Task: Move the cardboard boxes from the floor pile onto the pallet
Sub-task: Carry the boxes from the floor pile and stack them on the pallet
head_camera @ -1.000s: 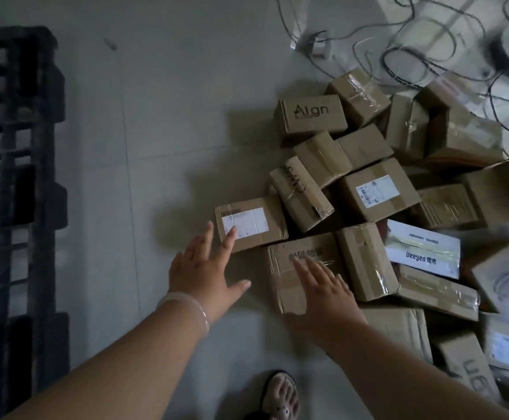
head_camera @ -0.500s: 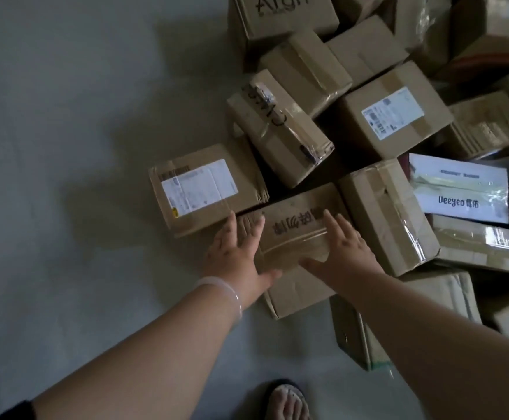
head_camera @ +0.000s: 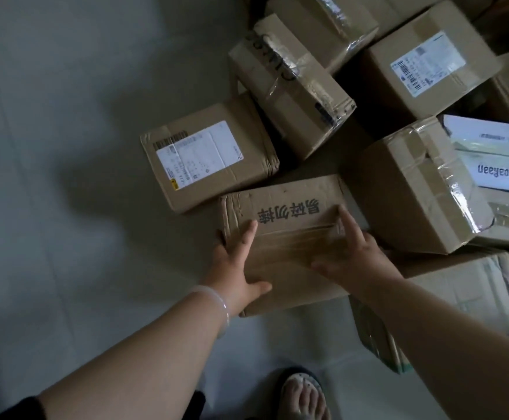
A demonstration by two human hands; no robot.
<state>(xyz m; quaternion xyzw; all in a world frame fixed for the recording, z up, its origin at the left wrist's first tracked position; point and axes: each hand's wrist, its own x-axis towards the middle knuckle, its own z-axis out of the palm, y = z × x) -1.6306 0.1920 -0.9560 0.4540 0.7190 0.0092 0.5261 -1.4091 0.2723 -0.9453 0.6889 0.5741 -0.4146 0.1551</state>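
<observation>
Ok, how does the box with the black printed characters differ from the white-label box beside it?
The printed box carries black characters and a clear tape strip on top; the labelled box carries a white shipping label. The left hand and right hand hold the printed box by its sides; no hand touches the labelled box. Both are brown cardboard.

A parcel storeroom or warehouse: taped cardboard boxes (head_camera: 289,86) with shipping labels (head_camera: 198,154) piled on a bare floor (head_camera: 65,207).

White package (head_camera: 504,174) reads "Deeyeo", probably; the nearest box (head_camera: 289,192) carries upside-down Chinese characters.
</observation>
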